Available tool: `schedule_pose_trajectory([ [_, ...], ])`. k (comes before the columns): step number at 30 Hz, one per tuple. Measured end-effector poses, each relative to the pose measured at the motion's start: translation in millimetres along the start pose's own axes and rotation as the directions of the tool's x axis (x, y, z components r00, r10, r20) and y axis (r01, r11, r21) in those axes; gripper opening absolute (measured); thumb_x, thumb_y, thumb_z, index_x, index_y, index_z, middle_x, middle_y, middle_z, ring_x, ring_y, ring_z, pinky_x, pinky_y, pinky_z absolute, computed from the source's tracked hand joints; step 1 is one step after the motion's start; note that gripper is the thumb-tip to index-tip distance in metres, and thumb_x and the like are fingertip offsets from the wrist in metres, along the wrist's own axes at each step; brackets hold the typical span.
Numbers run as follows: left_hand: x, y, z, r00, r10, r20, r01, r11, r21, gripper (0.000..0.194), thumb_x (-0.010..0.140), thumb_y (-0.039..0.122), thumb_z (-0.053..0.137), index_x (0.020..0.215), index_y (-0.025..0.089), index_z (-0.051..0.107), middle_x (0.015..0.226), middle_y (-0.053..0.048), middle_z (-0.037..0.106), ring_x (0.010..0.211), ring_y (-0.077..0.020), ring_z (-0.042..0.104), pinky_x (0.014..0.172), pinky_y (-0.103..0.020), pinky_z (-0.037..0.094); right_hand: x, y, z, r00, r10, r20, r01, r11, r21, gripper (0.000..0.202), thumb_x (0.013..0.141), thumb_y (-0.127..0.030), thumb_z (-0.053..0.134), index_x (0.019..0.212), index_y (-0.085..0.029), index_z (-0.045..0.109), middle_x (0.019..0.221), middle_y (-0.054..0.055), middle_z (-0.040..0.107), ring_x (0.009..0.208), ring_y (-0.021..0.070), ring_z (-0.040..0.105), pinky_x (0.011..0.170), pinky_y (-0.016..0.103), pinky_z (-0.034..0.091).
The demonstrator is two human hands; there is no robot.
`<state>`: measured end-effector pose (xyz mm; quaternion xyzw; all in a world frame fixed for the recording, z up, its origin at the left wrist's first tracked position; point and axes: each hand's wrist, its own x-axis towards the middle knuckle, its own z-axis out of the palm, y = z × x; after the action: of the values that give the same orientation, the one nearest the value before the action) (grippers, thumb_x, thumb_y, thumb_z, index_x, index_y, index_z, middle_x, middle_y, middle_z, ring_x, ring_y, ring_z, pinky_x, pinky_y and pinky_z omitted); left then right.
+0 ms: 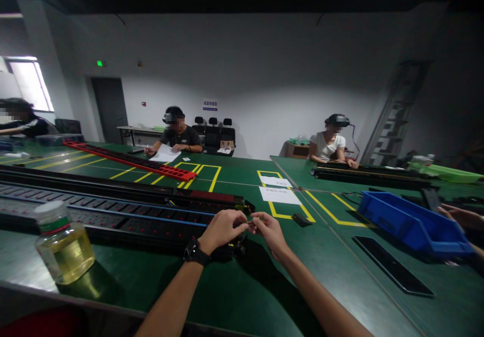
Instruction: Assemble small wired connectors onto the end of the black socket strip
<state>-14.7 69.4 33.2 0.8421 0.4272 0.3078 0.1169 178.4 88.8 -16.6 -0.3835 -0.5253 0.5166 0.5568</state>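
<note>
Near the centre of the head view, my left hand (226, 230), with a dark watch on its wrist, and my right hand (269, 230) meet at the fingertips. Both are pinched on something small that I cannot make out. They hover at the right end of a long black rail assembly (151, 228) with rows of red dots and a blue strip. Dark connectors or wires (239, 247) show at that end, just below my hands.
A bottle of yellow liquid (67, 248) stands at front left. Behind lie a red frame (132, 161) and paper sheets (280, 195). To the right are a blue bin (408, 223), a dark flat device (393, 266) and another person's hand. Several people sit around the table.
</note>
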Motion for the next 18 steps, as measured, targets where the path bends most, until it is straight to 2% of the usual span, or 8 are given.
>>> schedule_pose_trajectory([
  [4, 1, -2, 0.8, 1.0, 0.004, -0.01, -0.005, 0.999, -0.035, 0.019, 0.094, 0.036, 0.064, 0.1, 0.023, 0.077, 0.098, -0.003, 0.079, 0.09, -0.0189, 0.071, 0.083, -0.027, 0.052, 0, 0, 1, 1.0, -0.002, 0.022, 0.002, 1.0, 0.016, 0.061, 0.063, -0.066, 0.086, 0.097, -0.017, 0.07, 0.069, 0.005, 0.074, 0.062, 0.019, 0.067, 0.065, 0.032, 0.054],
  [6, 3, -6, -1.1, 0.999, -0.018, -0.037, 0.016, 0.998, -0.057, 0.019, 0.093, 0.035, 0.063, 0.098, 0.023, 0.077, 0.097, -0.003, 0.08, 0.086, -0.0181, 0.071, 0.08, -0.027, 0.052, 3, 0, -1, 1.0, 0.01, -0.005, -0.01, 1.0, 0.026, 0.062, 0.063, -0.066, 0.086, 0.099, -0.017, 0.069, 0.073, 0.006, 0.075, 0.062, 0.0189, 0.067, 0.064, 0.032, 0.053],
  [9, 10, -14, -6.6, 0.986, -0.128, -0.109, 0.122, 0.991, -0.061, 0.02, 0.092, 0.034, 0.062, 0.097, 0.023, 0.077, 0.094, -0.002, 0.08, 0.085, -0.018, 0.071, 0.079, -0.027, 0.052, 9, 4, -8, 0.992, 0.056, -0.112, -0.054, 0.998, 0.026, 0.059, 0.065, -0.064, 0.082, 0.099, -0.018, 0.068, 0.074, 0.006, 0.075, 0.056, 0.0166, 0.062, 0.059, 0.031, 0.051],
  [12, 22, -20, -11.2, 0.958, -0.278, -0.065, 0.283, 0.957, 0.072, 0.017, 0.087, 0.033, 0.064, 0.093, 0.024, 0.078, 0.094, -0.003, 0.081, 0.087, -0.0206, 0.073, 0.078, -0.028, 0.052, 16, 12, -19, 0.971, 0.071, -0.226, -0.076, 0.997, -0.015, 0.053, 0.067, -0.058, 0.077, 0.1, -0.018, 0.067, 0.073, 0.005, 0.073, 0.052, 0.0144, 0.057, 0.057, 0.03, 0.049],
  [15, 33, -23, -11.8, 0.9, -0.418, -0.121, 0.435, 0.876, 0.208, 0.019, 0.089, 0.037, 0.063, 0.096, 0.028, 0.078, 0.101, -0.005, 0.081, 0.094, -0.0253, 0.074, 0.081, -0.033, 0.053, 21, 24, -27, 0.961, 0.029, -0.274, -0.075, 0.984, -0.16, 0.047, 0.072, -0.052, 0.068, 0.103, -0.017, 0.068, 0.076, 0.003, 0.07, 0.053, 0.015, 0.058, 0.057, 0.03, 0.049],
  [18, 39, -27, -10.4, 0.858, -0.504, -0.105, 0.513, 0.823, 0.243, 0.02, 0.089, 0.036, 0.063, 0.099, 0.028, 0.078, 0.105, -0.007, 0.08, 0.099, -0.0269, 0.074, 0.083, -0.034, 0.053, 22, 34, -30, 0.982, -0.071, -0.177, -0.016, 0.894, -0.448, 0.045, 0.084, -0.048, 0.055, 0.113, -0.016, 0.068, 0.077, 0.002, 0.067, 0.056, 0.0166, 0.06, 0.06, 0.03, 0.049],
])
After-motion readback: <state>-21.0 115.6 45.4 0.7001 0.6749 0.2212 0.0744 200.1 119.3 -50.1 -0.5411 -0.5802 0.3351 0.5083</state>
